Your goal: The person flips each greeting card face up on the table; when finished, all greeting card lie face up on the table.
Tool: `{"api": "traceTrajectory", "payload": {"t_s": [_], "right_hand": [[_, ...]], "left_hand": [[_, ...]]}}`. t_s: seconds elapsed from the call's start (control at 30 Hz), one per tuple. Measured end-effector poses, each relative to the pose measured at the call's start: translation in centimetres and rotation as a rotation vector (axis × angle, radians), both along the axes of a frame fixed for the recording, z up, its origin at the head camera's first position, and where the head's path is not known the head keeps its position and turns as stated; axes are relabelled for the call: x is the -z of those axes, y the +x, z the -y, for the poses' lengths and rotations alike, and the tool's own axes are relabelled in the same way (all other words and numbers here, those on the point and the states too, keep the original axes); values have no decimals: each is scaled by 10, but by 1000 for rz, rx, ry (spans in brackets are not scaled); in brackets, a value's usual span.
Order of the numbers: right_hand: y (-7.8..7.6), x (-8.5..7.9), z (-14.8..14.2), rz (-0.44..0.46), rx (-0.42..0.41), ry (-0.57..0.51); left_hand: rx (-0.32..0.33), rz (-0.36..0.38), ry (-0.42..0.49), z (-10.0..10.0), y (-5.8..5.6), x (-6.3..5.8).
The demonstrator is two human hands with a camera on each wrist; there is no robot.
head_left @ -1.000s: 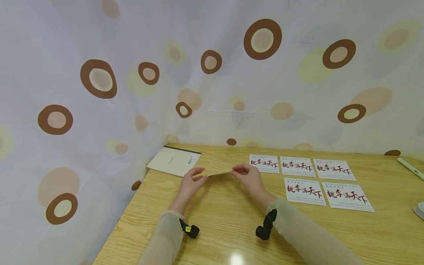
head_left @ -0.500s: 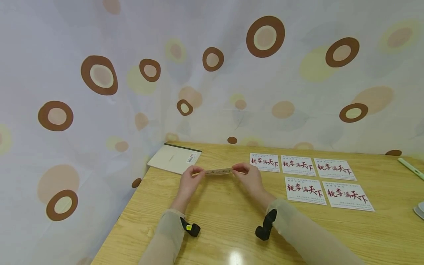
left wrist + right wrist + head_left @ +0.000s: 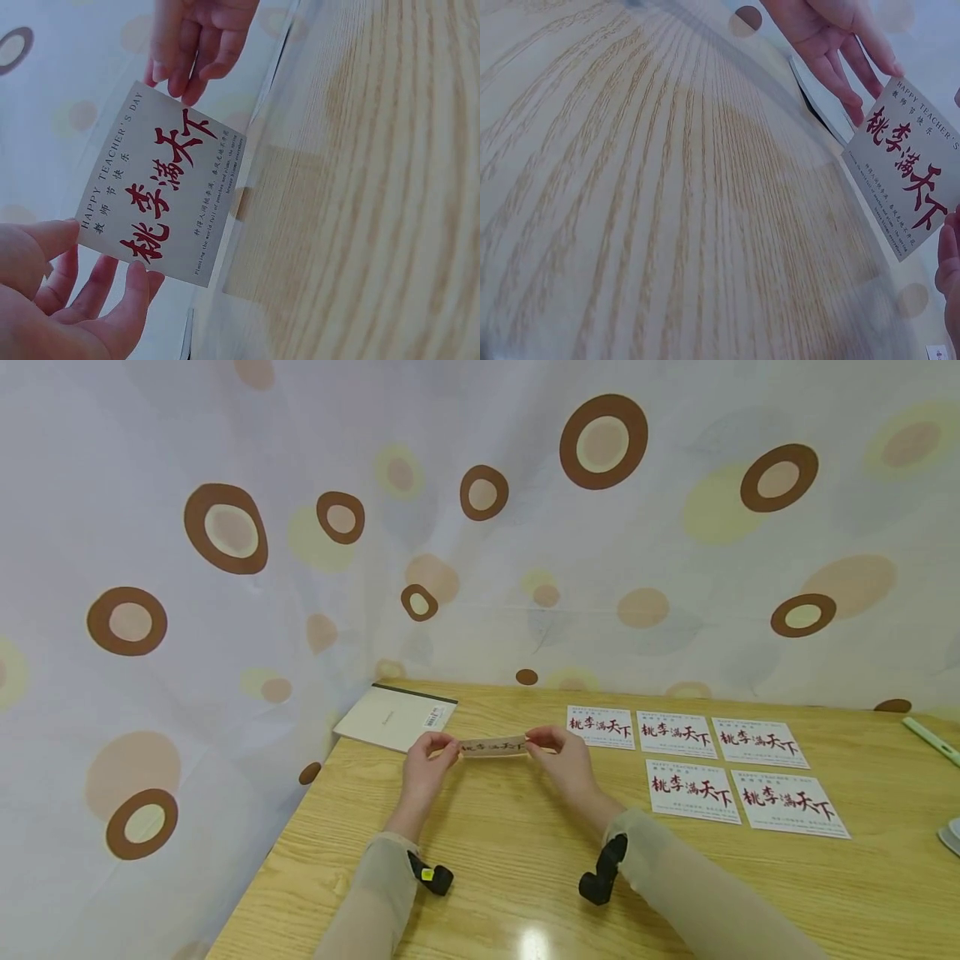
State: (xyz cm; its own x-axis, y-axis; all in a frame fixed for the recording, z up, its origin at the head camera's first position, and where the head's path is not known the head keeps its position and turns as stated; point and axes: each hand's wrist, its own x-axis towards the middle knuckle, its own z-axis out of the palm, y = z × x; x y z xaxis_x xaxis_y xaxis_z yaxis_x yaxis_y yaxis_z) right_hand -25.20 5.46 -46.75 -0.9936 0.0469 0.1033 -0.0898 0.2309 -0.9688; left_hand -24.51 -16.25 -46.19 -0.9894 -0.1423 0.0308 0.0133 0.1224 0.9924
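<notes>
A greeting card with dark red Chinese characters and "HAPPY TEACHER'S DAY" is held up above the wooden table. My left hand pinches one side of it between thumb and fingers, and my right hand pinches the opposite side. Seen from the head, the card is foreshortened to a narrow strip. The left wrist view shows the printed card nearly whole, with my left hand at its lower left edge. In the right wrist view, fingers of my right hand touch the card's right corner.
Several matching cards lie in two rows on the wooden table, right of my hands. A pale notebook with a barcode label lies at the back left. A light green stick lies far right. Patterned fabric hangs behind.
The held card has tilted from nearly edge-on to showing its printed face. My left fingers have closed in and moved slightly left; the right hand has stayed almost in place.
</notes>
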Motion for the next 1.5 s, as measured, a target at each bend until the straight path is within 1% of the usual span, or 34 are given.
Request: {"api": "traceTrajectory", "payload": {"t_s": [0.13, 0.33, 0.6, 0.83, 0.97, 1.17, 1.33, 1.5], "right_hand": [[-1, 1, -1, 4, 6, 9], [-1, -1, -5, -2, 6, 17], [2, -1, -5, -40, 19, 21], [5, -2, -7, 4, -4, 8], [5, -1, -8, 5, -11, 12], [6, 1, -9, 7, -31, -21], [6, 6, -11, -2, -38, -58], [5, 8, -15, -28, -17, -49]], "left_hand": [[-4, 0, 8, 0, 0, -3], [12, 11, -18, -1, -1, -5], [5, -8, 16, -2, -1, -6], [-12, -8, 17, -4, -2, -6], [-18, -14, 23, -5, -3, -5], [-21, -20, 22, -6, -3, -5], [13, -22, 45, -7, -2, -3], [64, -28, 43, -7, -2, -3]]}}
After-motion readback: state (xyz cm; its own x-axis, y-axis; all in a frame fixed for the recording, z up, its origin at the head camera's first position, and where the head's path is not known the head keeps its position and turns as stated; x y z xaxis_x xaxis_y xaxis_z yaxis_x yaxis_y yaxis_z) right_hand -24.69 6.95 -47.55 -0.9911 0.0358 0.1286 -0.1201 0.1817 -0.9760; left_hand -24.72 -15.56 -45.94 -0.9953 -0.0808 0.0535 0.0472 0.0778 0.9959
